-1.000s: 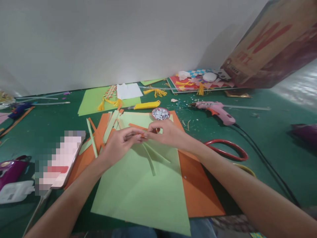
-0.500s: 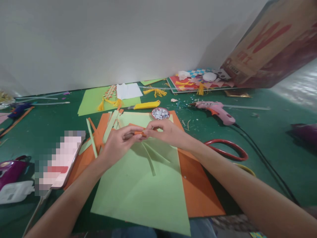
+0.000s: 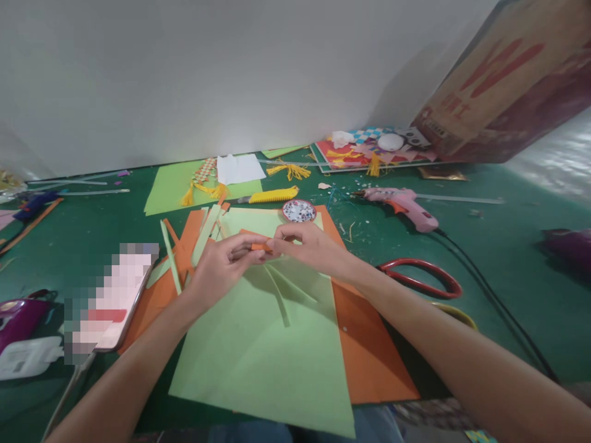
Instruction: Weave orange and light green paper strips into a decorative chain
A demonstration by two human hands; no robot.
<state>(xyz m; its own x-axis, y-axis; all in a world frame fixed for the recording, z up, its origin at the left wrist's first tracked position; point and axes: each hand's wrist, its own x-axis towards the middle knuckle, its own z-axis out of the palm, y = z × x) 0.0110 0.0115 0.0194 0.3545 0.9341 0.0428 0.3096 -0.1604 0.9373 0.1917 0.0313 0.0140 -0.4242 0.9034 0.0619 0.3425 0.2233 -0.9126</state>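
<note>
My left hand (image 3: 228, 261) pinches a narrow orange paper strip (image 3: 259, 247) between thumb and fingers. From the other side my right hand (image 3: 307, 246) grips the same piece, with its fingertips meeting the left ones. Part of the strip is hidden by the fingers. Below the hands, pale green paper strips (image 3: 277, 295) trail over a large light green sheet (image 3: 258, 357). Under that sheet lies orange paper (image 3: 364, 344). Loose green and orange strips (image 3: 207, 237) are heaped left of my left hand, and a round dish of small beads (image 3: 299, 211) sits just beyond the fingers.
A yellow utility knife (image 3: 273, 195) lies behind the paper. On the right are a pink glue gun (image 3: 401, 206) with a cord and a red scissor handle (image 3: 420, 277). A phone (image 3: 115, 298) lies on the left. A paper bag (image 3: 503, 86) stands at the back right.
Both hands stay almost in place. The fingers have shifted slightly around the orange strip, and more of its flat face shows between them than a second ago.
</note>
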